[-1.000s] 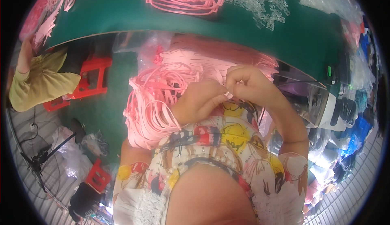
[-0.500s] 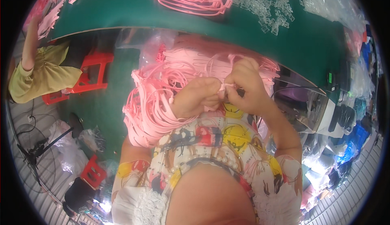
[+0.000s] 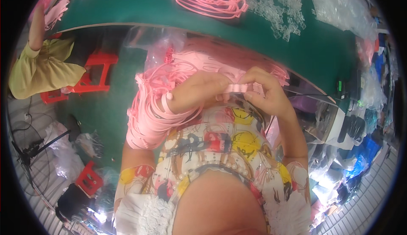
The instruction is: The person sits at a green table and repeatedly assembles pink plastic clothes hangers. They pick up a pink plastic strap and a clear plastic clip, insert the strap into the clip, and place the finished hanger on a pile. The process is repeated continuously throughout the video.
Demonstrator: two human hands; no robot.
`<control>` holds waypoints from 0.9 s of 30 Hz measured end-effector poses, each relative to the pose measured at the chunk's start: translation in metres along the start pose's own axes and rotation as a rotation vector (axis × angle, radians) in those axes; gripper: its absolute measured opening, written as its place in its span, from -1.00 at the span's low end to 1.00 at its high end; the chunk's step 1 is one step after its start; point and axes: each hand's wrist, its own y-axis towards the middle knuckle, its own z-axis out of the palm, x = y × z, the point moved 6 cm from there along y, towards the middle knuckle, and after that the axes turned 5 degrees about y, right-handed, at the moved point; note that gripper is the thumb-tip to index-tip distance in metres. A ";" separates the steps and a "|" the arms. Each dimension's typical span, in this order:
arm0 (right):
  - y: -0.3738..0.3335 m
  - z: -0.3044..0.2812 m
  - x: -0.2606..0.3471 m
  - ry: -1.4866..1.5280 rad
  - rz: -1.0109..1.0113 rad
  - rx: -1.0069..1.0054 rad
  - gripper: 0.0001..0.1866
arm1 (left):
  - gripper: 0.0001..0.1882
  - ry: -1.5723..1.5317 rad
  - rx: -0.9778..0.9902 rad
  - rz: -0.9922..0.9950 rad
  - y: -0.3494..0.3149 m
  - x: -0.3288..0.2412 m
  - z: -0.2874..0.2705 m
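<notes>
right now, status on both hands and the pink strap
Left hand and right hand both pinching pink strap between them. Bunched pink loops around left arm. Nothing visibly blocking either hand.

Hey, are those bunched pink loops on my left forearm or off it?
On. The pink loops ring the left forearm in a thick bunch; the left hand sticks out one end, bare skin shows at the other.

Green tabletop (image 3: pixel 127 8); clear plastic sheeting (image 3: pixel 341 8) (crumpled, shiny) at far right corner. Co-worker (image 3: pixel 37 31) in yellow-green top (image 3: pixel 46 72) at left end. Red stool (image 3: pixel 101 59) below near edge, toward left. Second red stool (image 3: pixel 89 178) farther back, near clear plastic bag (image 3: pixel 63 158) and black fan (image 3: pixel 32 151). Blue plastic (image 3: pixel 364 154) past near right corner.
</notes>
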 end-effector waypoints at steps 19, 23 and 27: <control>0.043 0.038 0.045 -0.219 -0.256 0.066 -0.72 | -0.79 -0.018 -0.075 0.126 -0.026 -0.012 -0.010; 0.046 0.043 0.045 -0.141 -0.305 0.066 -0.70 | -0.79 0.023 -0.051 0.204 -0.036 -0.017 -0.013; 0.045 0.046 0.045 -0.080 -0.319 0.088 -0.67 | -0.79 0.015 -0.082 0.215 -0.043 -0.013 -0.015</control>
